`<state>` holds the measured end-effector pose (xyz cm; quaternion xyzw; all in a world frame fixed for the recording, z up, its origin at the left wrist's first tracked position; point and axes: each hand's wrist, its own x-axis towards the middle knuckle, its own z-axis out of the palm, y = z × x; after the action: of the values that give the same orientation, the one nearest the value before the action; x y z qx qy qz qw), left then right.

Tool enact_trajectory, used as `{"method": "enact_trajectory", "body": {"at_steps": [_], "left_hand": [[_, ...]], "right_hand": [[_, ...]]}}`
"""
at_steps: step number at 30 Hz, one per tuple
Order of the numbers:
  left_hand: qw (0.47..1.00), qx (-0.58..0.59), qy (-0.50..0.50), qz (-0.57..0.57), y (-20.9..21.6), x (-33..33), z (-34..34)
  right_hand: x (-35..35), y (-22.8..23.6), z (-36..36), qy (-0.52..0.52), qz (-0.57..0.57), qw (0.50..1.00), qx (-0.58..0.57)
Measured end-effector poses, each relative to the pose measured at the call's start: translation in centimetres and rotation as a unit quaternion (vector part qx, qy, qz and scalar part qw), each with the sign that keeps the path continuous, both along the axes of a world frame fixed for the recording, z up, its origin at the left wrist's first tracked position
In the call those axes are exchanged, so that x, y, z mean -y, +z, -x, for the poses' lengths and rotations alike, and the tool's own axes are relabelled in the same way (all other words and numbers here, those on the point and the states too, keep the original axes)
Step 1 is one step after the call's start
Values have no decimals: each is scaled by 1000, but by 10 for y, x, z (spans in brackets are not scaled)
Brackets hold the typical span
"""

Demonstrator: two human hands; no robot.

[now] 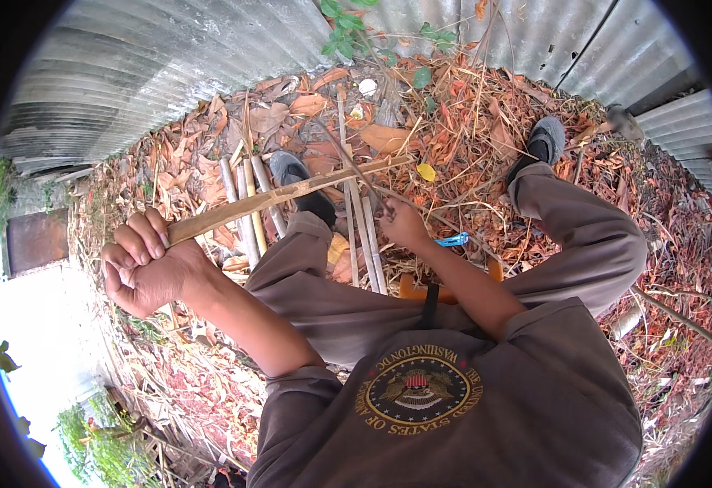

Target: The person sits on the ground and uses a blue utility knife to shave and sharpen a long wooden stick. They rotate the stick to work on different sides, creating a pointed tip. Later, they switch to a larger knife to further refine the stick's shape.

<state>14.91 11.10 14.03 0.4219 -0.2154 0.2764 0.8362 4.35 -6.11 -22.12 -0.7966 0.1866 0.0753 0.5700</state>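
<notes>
A long flat strip of split bamboo (275, 197) slants across the middle of the view, its far end to the right. My left hand (157, 264) is closed around its near end. My right hand (405, 226) is closed on a long, thin, dark blade (344, 153), seen nearly edge-on, that points up and to the left. The blade crosses the strip toward its far end; whether they touch I cannot tell. Beneath the strip, several bamboo poles (250, 215) lie side by side on the ground. More narrow strips (362, 244) lie between my legs.
Dry leaves and twigs (478, 114) cover the ground. Corrugated metal sheets (185, 65) stand along the back. My shoes (546, 140) are planted apart. A blue object (453, 240) lies beside my right forearm, and an orange piece (409, 289) shows below it.
</notes>
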Motion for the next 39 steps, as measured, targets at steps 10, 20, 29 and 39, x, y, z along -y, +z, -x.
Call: {"method": "enact_trajectory", "body": {"at_steps": [10, 20, 29, 39], "left_hand": [[986, 14, -165, 3, -9, -10, -27], [965, 8, -248, -84, -9, 1, -41], [991, -99, 55, -76, 41, -30, 11], [975, -155, 147, -63, 13, -17, 3]], "right_hand": [[33, 12, 15, -8, 47, 997, -66], [38, -44, 27, -49, 21, 992, -112], [42, 14, 21, -48, 32, 994, -93], [26, 85, 42, 32, 7, 999, 0]]}}
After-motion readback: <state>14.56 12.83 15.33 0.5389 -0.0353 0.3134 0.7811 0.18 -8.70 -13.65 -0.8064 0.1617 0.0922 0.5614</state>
